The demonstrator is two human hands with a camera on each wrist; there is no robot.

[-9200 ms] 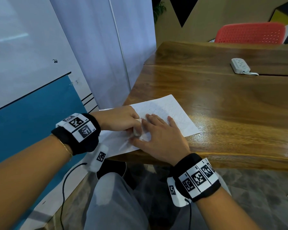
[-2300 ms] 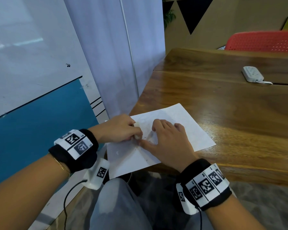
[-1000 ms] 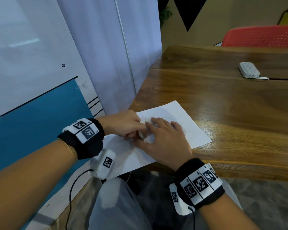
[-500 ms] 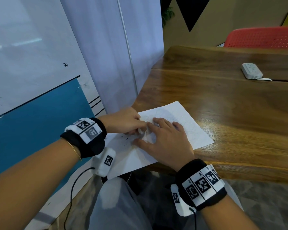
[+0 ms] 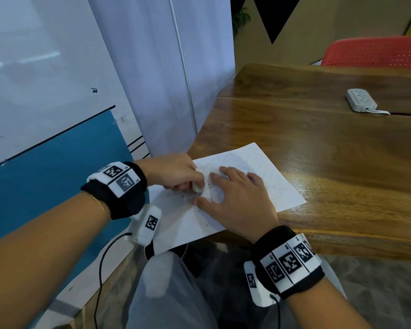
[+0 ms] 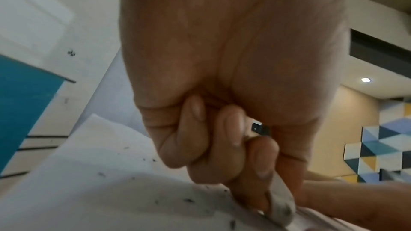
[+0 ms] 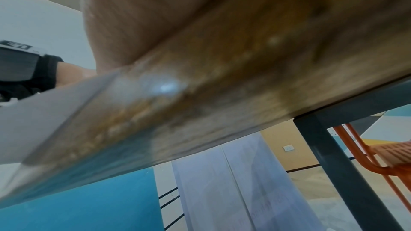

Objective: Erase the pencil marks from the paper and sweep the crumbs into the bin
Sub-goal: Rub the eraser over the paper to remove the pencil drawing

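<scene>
A white sheet of paper [image 5: 266,179] with faint pencil lines lies at the near left corner of the wooden table [image 5: 330,148], its near part hanging over the edge. My left hand [image 5: 173,172] pinches a white eraser [image 5: 198,185] and presses its grey-smudged tip [image 6: 282,212] onto the paper [image 6: 89,191]. Dark eraser crumbs [image 5: 183,197] are scattered on the sheet around it, and crumbs [image 6: 188,200] show in the left wrist view too. My right hand [image 5: 235,198] lies flat on the paper with fingers spread, holding it down. In the right wrist view only the table edge [image 7: 200,94] shows.
A white power strip [image 5: 361,100] lies at the far right of the table. A red chair [image 5: 375,52] stands behind the table. A white and blue wall [image 5: 45,115] and a pale curtain [image 5: 164,74] close off the left. A dark round object [image 5: 166,250] sits below the table corner by my knee.
The left hand has rubbed the eraser back and forth in short strokes on the same patch. More dark crumbs lie on the paper than 9 seconds ago. The right hand has stayed flat.
</scene>
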